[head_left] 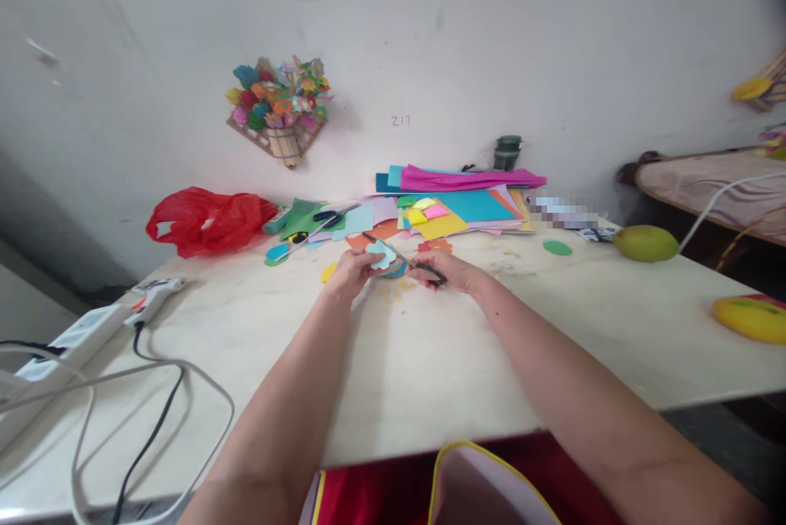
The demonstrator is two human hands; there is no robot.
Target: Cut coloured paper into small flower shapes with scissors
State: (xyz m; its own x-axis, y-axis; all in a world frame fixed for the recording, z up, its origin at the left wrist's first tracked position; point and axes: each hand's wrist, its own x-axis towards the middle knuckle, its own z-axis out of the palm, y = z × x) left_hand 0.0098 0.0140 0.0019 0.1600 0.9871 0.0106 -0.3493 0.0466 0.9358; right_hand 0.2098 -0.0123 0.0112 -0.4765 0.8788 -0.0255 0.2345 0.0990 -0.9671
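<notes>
Head view, right hand partly covering scissors

Arms forward, left grip pinched, right grip (curled)

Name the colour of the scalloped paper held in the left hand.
The scalloped paper is light blue, seen best in the head view.

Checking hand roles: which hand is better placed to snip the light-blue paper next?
Likely the right hand: it holds the scissors, blades extending to the light-blue paper, while the left hand is occupied holding that paper.
</notes>
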